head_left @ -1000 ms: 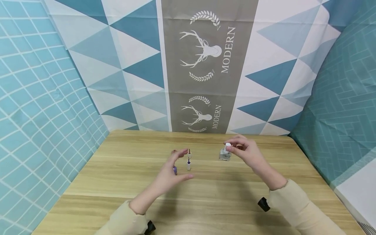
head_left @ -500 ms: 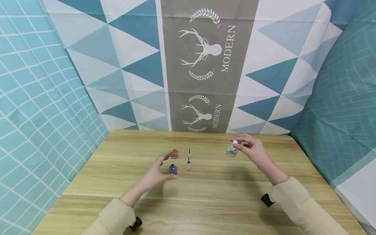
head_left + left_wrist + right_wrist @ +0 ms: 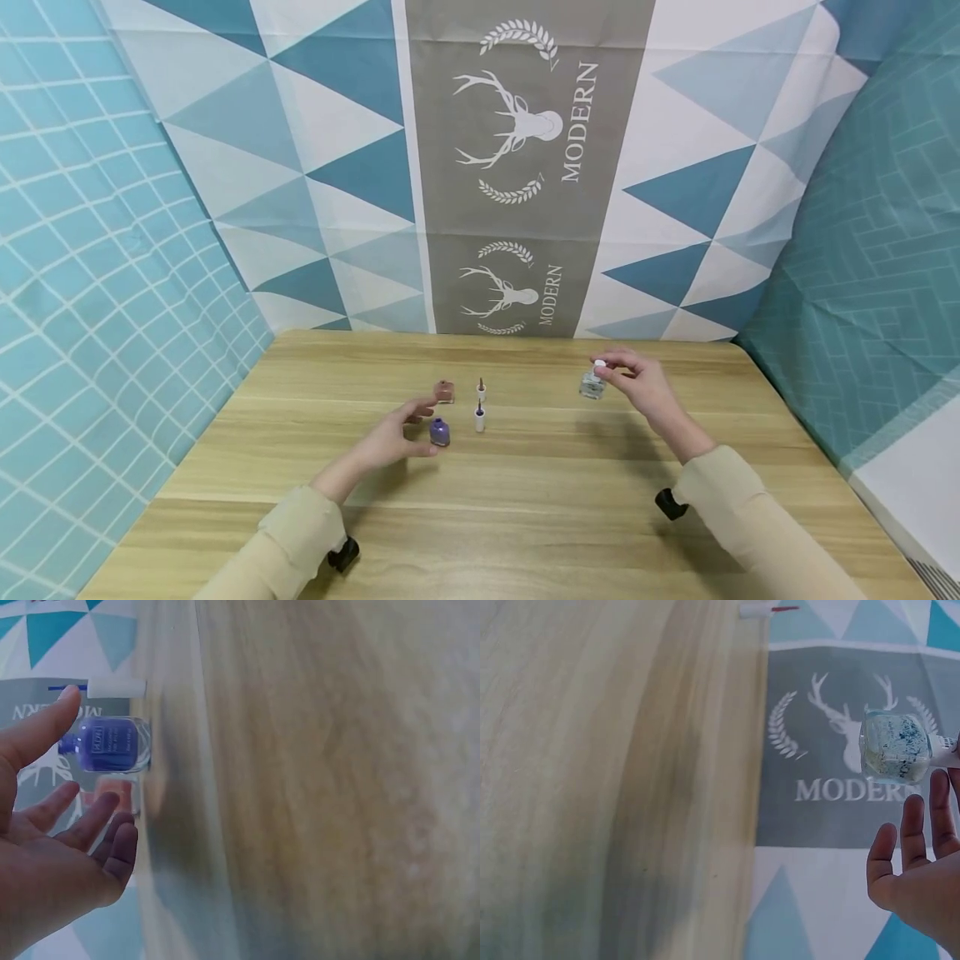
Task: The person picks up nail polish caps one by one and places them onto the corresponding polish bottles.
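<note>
An uncapped purple nail polish bottle [image 3: 439, 432] stands on the table. My left hand [image 3: 386, 437] is spread beside it, with thumb and fingers to either side; in the left wrist view the bottle's purple front [image 3: 112, 746] shows in that gap. Farther right, my right hand [image 3: 637, 383] pinches the white cap [image 3: 599, 368] of a clear nail polish bottle [image 3: 592, 386]. Dark flecks fill that bottle [image 3: 895, 746] in the right wrist view, and its capped end runs off the picture's edge.
Behind the purple bottle stands an uncapped peach-pink nail polish bottle [image 3: 445, 392]. Two white caps, a nearer one [image 3: 480, 420] and a farther one [image 3: 482, 392], stand with brushes pointing up. A patterned cloth [image 3: 510, 208] rises behind the wooden table [image 3: 525, 517].
My left hand has drawn left, away from the white caps, to beside the purple bottle. The right hand has shifted slightly right with the flecked bottle, still pinching its cap.
</note>
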Demonstrator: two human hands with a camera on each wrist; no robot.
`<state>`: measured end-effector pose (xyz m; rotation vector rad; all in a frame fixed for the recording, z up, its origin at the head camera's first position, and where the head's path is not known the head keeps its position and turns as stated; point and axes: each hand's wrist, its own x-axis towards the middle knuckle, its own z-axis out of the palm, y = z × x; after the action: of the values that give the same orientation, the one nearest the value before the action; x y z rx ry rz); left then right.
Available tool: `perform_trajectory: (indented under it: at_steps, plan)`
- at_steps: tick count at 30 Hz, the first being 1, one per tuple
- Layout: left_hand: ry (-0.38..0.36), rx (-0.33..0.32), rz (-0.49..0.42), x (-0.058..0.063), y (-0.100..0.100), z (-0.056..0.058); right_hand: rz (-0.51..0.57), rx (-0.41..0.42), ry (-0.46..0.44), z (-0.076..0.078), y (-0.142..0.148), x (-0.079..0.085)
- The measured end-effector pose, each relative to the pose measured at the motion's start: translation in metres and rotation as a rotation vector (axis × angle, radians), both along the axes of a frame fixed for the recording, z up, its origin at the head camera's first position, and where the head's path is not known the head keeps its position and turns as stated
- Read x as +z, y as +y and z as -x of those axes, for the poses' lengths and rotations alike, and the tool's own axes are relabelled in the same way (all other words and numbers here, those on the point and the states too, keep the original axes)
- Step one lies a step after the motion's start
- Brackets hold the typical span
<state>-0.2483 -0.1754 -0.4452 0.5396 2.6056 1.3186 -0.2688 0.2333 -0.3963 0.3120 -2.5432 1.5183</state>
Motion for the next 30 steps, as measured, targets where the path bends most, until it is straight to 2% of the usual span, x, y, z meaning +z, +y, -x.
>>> perform_trajectory:
  at_steps: [4, 12, 17, 21, 24, 30]
  plan:
    - [-0.053, -0.007, 0.004, -0.004, -0.003, 0.004, 0.01, -0.029, -0.008, 0.008, 0.003, -0.012]
    - [-0.089, -0.032, -0.037, -0.012, -0.007, 0.013, 0.004, -0.075, -0.021, 0.02, 0.008, -0.029]
    - [-0.123, 0.02, -0.041, -0.014, -0.005, 0.014, 0.003, -0.091, -0.028, 0.025, 0.011, -0.04]
    - [-0.114, 0.059, -0.027, -0.016, -0.003, 0.014, 0.017, -0.091, -0.012, 0.028, 0.013, -0.047]
    - [-0.101, 0.076, -0.023, -0.017, -0.002, 0.015, 0.019, -0.1, -0.028, 0.029, 0.014, -0.052]
    - [-0.129, 0.13, -0.053, -0.018, 0.001, 0.016, 0.024, -0.13, -0.071, 0.032, 0.014, -0.061]
